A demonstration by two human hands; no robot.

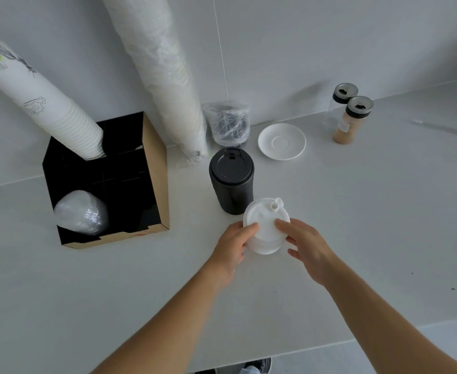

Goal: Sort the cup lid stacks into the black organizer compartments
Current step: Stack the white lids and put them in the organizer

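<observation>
A short stack of white cup lids (265,225) sits between my hands near the middle of the counter. My left hand (232,247) grips its left side and my right hand (307,248) holds its right side, thumb on the top lid. Just behind it stands a tall stack of black lids (231,179). The black organizer (154,163), with cardboard-brown outer walls, stands to the left. Its front left compartment holds a plastic-wrapped stack of clear lids (83,213). A stack of white paper cups (49,103) leans out of a back compartment.
A long plastic-wrapped sleeve of cups (165,74) leans against the wall beside the organizer. A bagged bundle of black lids (228,124), a white saucer (281,141) and two shaker jars (353,117) stand along the back. The counter's front edge runs near my arms.
</observation>
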